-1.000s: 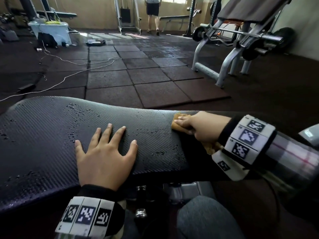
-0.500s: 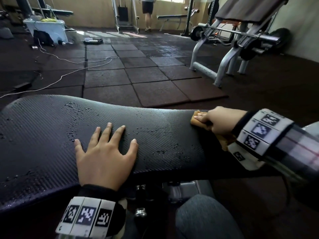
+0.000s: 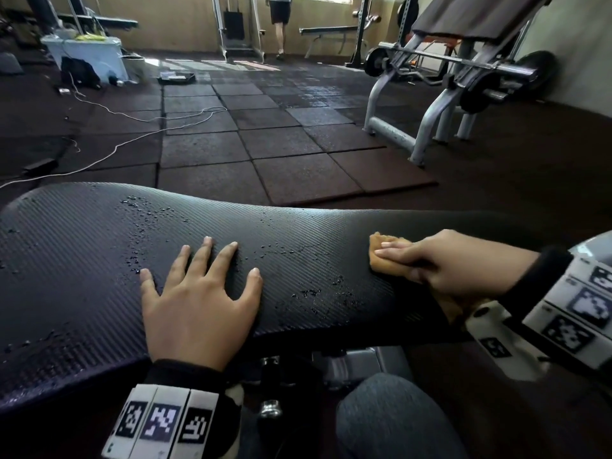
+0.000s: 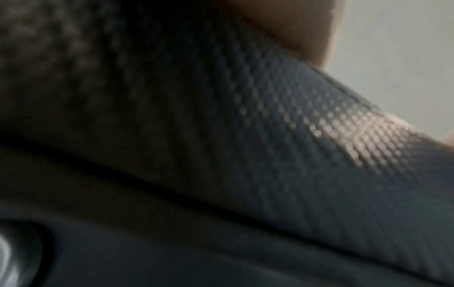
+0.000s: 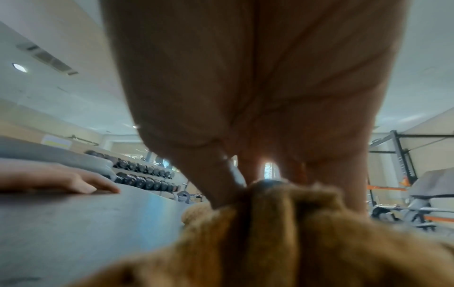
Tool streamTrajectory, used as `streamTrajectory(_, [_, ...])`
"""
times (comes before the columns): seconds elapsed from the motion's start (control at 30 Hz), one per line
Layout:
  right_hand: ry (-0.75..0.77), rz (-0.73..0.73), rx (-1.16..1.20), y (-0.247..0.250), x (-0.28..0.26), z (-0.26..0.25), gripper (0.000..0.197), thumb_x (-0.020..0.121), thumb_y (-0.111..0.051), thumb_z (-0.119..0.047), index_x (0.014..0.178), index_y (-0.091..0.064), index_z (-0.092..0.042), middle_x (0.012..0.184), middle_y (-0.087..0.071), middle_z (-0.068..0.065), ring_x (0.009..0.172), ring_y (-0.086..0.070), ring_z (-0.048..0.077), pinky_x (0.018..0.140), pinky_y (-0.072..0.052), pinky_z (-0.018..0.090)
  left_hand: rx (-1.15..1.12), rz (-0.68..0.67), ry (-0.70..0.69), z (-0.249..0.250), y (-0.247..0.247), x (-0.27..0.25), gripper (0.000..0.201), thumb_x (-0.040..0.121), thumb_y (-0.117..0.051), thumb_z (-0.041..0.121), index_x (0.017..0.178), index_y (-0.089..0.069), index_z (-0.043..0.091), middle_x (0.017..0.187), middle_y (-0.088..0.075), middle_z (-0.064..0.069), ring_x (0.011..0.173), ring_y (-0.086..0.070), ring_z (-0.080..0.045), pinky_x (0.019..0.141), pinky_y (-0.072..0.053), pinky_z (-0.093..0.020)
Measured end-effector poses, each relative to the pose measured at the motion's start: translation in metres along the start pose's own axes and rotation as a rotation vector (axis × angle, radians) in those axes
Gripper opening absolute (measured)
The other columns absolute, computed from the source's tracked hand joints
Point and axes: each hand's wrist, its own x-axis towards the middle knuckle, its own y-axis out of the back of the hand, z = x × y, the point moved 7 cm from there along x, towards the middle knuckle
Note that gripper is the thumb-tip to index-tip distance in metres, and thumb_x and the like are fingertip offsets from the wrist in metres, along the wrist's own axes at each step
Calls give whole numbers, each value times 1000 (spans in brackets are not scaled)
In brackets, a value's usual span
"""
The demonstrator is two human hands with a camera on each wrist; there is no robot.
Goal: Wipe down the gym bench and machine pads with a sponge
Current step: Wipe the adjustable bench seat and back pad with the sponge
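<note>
— What am I looking at from the head camera?

— I see the black padded surface [image 3: 99,253] stretching across in front of me, ribbed in texture, with water beads [image 3: 145,223] scattered over its middle part. My left hand [image 3: 198,303] lies flat on the surface, fingers straight and spread, palm down, near the front edge.

— And the right one?

— My right hand [image 3: 443,263] sits to the right of the left hand, well apart from it. Its fingers are curled over an orange-brown sponge [image 3: 384,256] and press it onto the surface. Part of the sponge sticks out past the fingertips toward the left hand; another bit shows under the wrist.

— Do the wrist cameras agree?

— The right wrist view shows the sponge [image 5: 282,223] bunched under my fingers [image 5: 218,186], soft and fuzzy, touching the surface [image 5: 86,223], with the left hand [image 5: 61,182] resting flat farther along. The left wrist view is blurred; I only make out the dotted texture of the surface [image 4: 294,136] close up.

— Anything beyond the surface?

— Behind it lies a floor of dark rubber tiles [image 3: 281,147]. Farther back on the right stands a grey-framed weight bench [image 3: 463,81], on the left a white cable [image 3: 132,137] trails over the floor, and a person [image 3: 280,14] stands at the far wall.
</note>
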Motion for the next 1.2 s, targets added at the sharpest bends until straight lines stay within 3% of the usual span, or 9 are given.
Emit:
streamTrajectory(0.1, [-121,1,-64,9,12,17,52,94,-46,-17,142,-34,-34,149,-33,-12,137,-29,6,91,-13,-1,-1,4,3,1,0,1,73,78,-13,72,143,-34,48,157,-25,17,147,-15,-7,118,-3,-48])
streamTrajectory(0.23, [-175,-38,-190,14,40,12,45,92,-46,-18,137,-45,-27,139,-48,4,125,-47,23,103,-35,25,-7,5,10,1,0,1,72,77,-16,72,141,-37,47,156,-28,17,146,-19,-8,118,-5,-48])
streamTrajectory(0.33, [-171,-32,-179,13,46,-6,34,86,-49,-14,119,-57,-20,117,-59,9,104,-57,28,89,-49,38,1,1,9,0,0,0,70,80,-15,72,142,-36,48,156,-27,17,146,-18,-7,118,-4,-48])
streamTrajectory(0.57, [34,165,-164,-2,1,-79,52,89,-45,-21,139,-37,-29,148,-36,-8,124,-46,22,96,-42,34,0,2,4,0,1,0,73,77,-14,73,142,-35,49,156,-26,17,146,-18,-7,118,-4,-47])
streamTrajectory(0.67, [43,356,52,-23,-27,-81,50,83,-41,-26,132,-50,-30,138,-49,-12,88,-55,23,80,-51,34,-3,4,3,0,1,0,73,77,-15,72,142,-37,48,156,-27,17,146,-19,-7,118,-5,-47])
streamTrajectory(0.73, [80,480,175,-37,-42,-70,45,86,-43,-28,130,-54,-27,135,-52,-11,92,-48,17,88,-45,33,-2,2,5,0,0,0,72,77,-15,73,142,-36,48,156,-27,17,146,-18,-7,118,-4,-47])
streamTrajectory(0.9, [20,607,219,-55,-54,-36,47,91,-38,-32,137,-45,-27,142,-41,-12,143,-19,19,116,-8,43,-2,12,5,-1,0,1,72,78,-16,72,141,-39,47,155,-29,17,146,-20,-8,118,-6,-47])
streamTrajectory(1.07, [-148,655,286,-46,-33,-18,55,86,-29,-38,135,-50,-23,144,-41,-9,142,-15,6,117,-2,27,-11,19,12,0,0,1,72,78,-17,72,141,-40,46,155,-31,17,145,-21,-8,118,-5,-48])
streamTrajectory(1.2, [-257,544,294,-40,-6,-28,62,82,-25,-36,140,-40,-24,150,-32,-7,143,-14,9,113,1,23,-9,13,14,0,-1,1,71,78,-18,72,141,-40,46,155,-31,17,145,-21,-8,118,-5,-48])
